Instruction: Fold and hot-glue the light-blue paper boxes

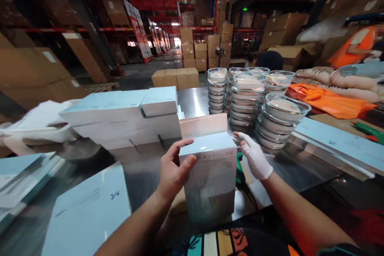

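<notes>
A printed carton with a pale blue side stands upright before me. My left hand, bare, grips its upper left corner, thumb on the near face and fingers over the edge. Just behind rises a pale cardboard panel; whether it belongs to the carton I cannot tell. My right hand wears a white glove with bare fingertips. It is at the carton's right edge, fingers stretched and apart, holding nothing I can see. Partly hidden behind the carton lies a green-handled tool with a dark cord.
Stacked glass containers stand at the back right. Closed blue-white boxes are piled left, and flat cartons lie nearer. Right are more flat cartons, an orange cloth and another green tool. A person in an orange vest is beyond.
</notes>
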